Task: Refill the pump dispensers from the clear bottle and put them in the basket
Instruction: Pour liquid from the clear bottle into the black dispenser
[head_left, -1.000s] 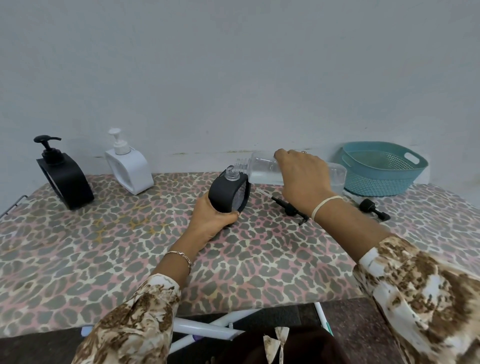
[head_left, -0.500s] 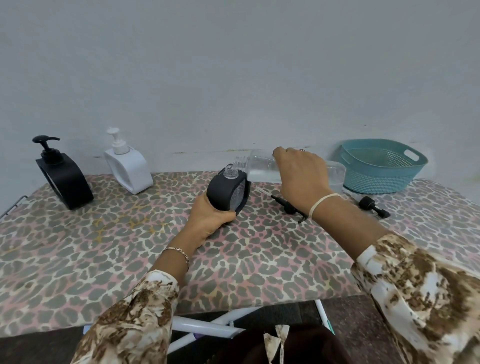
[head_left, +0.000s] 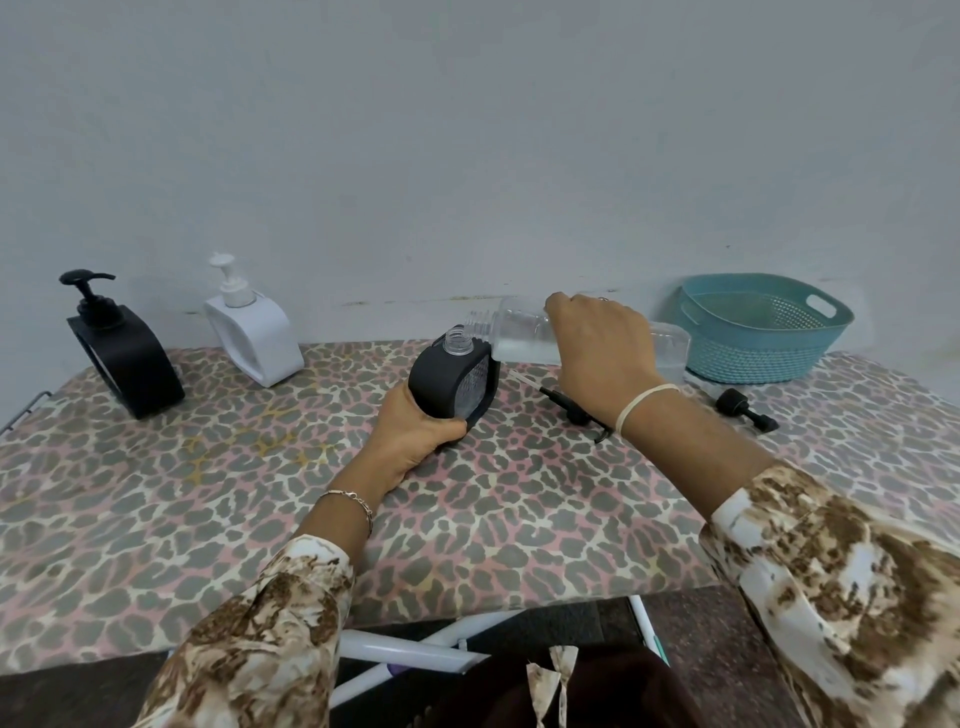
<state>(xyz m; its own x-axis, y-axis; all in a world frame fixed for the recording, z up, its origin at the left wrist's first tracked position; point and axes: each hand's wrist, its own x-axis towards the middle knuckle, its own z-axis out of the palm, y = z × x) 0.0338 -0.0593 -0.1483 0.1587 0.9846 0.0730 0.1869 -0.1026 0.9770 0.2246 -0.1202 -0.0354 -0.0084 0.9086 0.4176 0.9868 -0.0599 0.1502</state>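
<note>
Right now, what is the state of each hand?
Left hand: closed around the black open-necked dispenser.
Right hand: closed around the tilted clear plastic bottle.

Both arms wear long loose sleeves of cream cloth blotched with brown, the cuffs ending partway up the forearms. The left hand (head_left: 410, 441) has a thin chain bracelet (head_left: 353, 501) at its wrist. The right hand (head_left: 602, 348) has a pale band (head_left: 644, 405) round its wrist and a ring (head_left: 602, 299) on one finger.
</note>
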